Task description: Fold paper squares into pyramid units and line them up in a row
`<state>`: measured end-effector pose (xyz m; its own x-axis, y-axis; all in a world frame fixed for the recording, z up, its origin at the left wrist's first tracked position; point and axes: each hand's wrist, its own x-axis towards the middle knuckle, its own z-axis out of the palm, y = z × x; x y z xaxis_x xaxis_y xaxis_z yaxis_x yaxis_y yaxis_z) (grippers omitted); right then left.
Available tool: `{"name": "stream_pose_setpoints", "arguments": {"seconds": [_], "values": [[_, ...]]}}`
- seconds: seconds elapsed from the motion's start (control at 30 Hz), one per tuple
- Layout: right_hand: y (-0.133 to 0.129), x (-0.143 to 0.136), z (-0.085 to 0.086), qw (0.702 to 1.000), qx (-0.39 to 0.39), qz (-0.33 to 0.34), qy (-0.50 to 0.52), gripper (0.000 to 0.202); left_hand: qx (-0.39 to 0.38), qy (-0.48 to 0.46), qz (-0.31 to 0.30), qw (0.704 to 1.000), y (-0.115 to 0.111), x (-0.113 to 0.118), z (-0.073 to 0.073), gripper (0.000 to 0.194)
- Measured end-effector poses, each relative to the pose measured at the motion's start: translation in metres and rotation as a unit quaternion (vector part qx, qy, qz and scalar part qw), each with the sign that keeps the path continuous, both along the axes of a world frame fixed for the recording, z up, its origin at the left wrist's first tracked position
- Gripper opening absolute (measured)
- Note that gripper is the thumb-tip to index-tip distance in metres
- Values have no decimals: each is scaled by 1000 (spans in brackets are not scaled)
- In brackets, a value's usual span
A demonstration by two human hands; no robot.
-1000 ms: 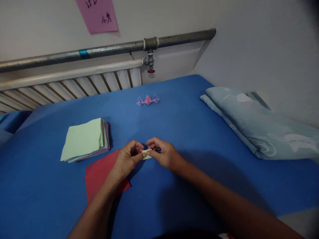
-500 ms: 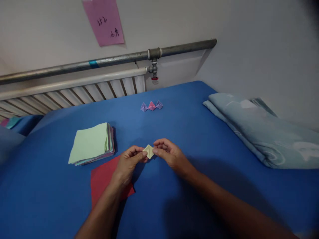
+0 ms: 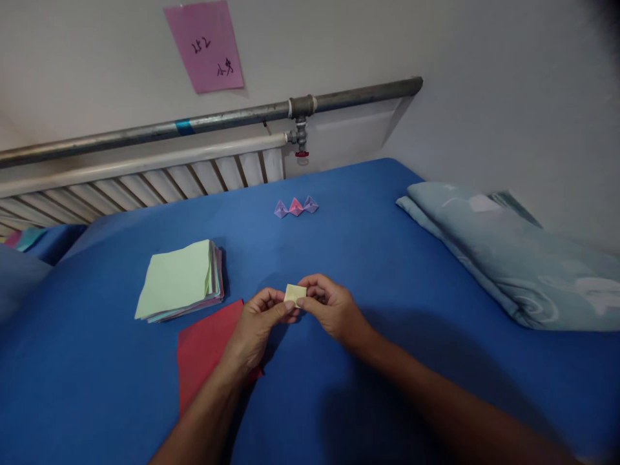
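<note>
A small folded piece of pale yellow paper (image 3: pixel 295 294) is held up between both hands over the blue sheet. My left hand (image 3: pixel 264 315) pinches its lower left part, thumb on the front and fingers behind. My right hand (image 3: pixel 329 307) grips the lower right part, its thumb close to the left thumb. Beneath my left forearm lies a sheet of red paper (image 3: pixel 201 349), partly hidden. Beyond the hands, three small folded paper pieces stand in a row: a purple one (image 3: pixel 281 209), a pink one (image 3: pixel 296 207) and another purple one (image 3: pixel 310 205).
A stack of coloured paper (image 3: pixel 177 278), pale green on top, lies to the left. At the right is a folded grey-green blanket (image 3: pixel 489 258). A radiator (image 3: pixel 194 177) and a metal pipe (image 3: pixel 232 116) run along the wall behind the blue-covered bed (image 3: pixel 358 226).
The yellow paper has turned from a diamond with a corner up to a flat edge on top. Both thumbs have come closer together at its lower edge.
</note>
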<state>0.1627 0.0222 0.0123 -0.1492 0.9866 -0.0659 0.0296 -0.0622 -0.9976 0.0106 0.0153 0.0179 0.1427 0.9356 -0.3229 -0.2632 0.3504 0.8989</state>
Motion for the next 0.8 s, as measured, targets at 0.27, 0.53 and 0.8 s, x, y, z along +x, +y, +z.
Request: {"name": "stream_pose_setpoints", "arguments": {"seconds": [0.27, 0.53, 0.8], "values": [[-6, 9, 0, 968, 163, 66, -181, 19, 58, 108, -60, 991, 3, -14, -1, 13], [-5, 9, 7, 991, 46, 79, -101, 20, 49, 106, -30, 993, 2, -12, 2, 16], [-5, 13, 2, 947, 221, 56, -226, 15, 124, 179, -29, 976, 0, -9, 4, 9]]}}
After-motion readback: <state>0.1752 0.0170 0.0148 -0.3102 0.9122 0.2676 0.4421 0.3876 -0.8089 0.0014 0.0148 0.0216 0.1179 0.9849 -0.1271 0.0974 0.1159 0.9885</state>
